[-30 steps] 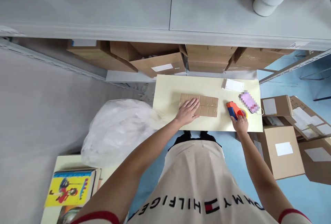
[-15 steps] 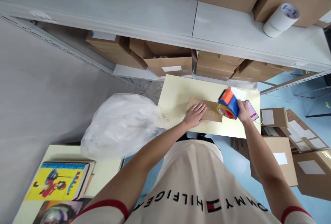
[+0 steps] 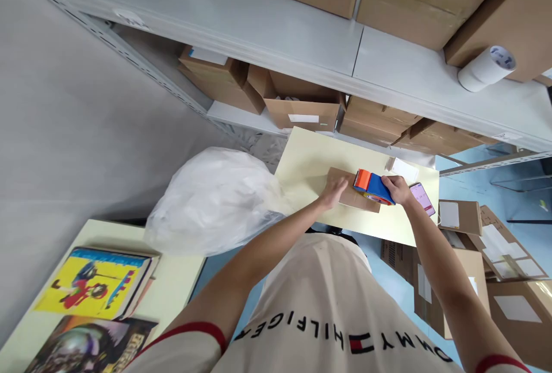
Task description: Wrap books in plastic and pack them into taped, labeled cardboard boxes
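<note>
A small flat cardboard box (image 3: 361, 201) lies on the pale yellow table (image 3: 310, 143). My left hand (image 3: 334, 192) rests on its left part, fingers stretched out and nothing visible inside them. Held in my right hand (image 3: 397, 190) is a blue and orange tape dispenser (image 3: 374, 186), its orange end facing left over the box's right part. Whether its tape touches the cardboard cannot be made out. Right of that hand lies a phone (image 3: 422, 198) with a lit screen, and behind it a white label sheet (image 3: 405, 169).
A large bag of white plastic (image 3: 215, 200) bulges beside the table's left edge. Grey shelving (image 3: 259, 22) with cartons and white tape rolls (image 3: 487, 69) stands ahead. Several cartons (image 3: 515, 310) sit on the floor at right. Books (image 3: 95, 284) lie on another table at lower left.
My right hand has brought the tape dispenser left over the box and turned it. My left hand has gone from lying flat to a more tilted pose. The view has shifted.
</note>
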Available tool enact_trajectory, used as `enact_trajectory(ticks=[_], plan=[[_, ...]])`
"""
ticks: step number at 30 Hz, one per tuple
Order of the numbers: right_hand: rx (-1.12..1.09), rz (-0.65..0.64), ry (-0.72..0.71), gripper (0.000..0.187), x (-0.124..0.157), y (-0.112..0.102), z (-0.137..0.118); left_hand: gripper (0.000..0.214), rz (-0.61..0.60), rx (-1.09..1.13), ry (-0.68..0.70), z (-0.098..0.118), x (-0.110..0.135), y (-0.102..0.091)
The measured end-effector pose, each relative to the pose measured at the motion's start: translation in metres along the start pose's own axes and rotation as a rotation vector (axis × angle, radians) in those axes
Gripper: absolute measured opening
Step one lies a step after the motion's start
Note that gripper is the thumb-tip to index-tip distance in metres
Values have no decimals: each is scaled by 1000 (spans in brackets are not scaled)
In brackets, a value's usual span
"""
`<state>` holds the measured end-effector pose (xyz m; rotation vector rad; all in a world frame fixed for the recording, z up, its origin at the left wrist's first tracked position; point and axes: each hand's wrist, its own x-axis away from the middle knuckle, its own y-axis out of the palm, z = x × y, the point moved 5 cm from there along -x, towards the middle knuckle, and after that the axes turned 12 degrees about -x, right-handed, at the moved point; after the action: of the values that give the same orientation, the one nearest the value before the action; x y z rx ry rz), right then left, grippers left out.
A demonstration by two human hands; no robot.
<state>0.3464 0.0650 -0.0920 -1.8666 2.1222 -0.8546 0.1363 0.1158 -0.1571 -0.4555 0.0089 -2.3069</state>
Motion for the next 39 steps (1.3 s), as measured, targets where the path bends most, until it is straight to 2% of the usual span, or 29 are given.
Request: enact_trajectory(ticks=[2, 4, 6, 10, 15, 22, 26, 34, 39], plan=[[-16, 1, 7, 67, 0, 0, 3, 46, -21, 300, -178, -1, -5, 1], [-26, -9, 24, 67, 0, 0, 5, 42, -122, 464, -300, 3, -8, 7], [-28, -22, 43, 67, 1, 0, 7, 32, -176, 541, -364, 7, -11, 12], [-53, -31, 37, 67, 2, -1, 8, 10, -176, 680, -474, 7, -13, 21], [-90, -45, 9, 67, 4, -2, 9, 17, -282, 766, -579, 11, -14, 39], [-133, -52, 9, 68, 4, -2, 13, 14, -312, 869, -516, 14, -16, 35], [-141, -63, 9, 68, 4, -2, 15, 16, -345, 811, -499, 13, -16, 35], [-182, -65, 22, 67, 6, -2, 19, 3, -268, 705, -440, 25, -10, 27], [-157, -41, -2, 66, 6, -3, 20, 21, -190, 659, -315, 34, 4, 9]])
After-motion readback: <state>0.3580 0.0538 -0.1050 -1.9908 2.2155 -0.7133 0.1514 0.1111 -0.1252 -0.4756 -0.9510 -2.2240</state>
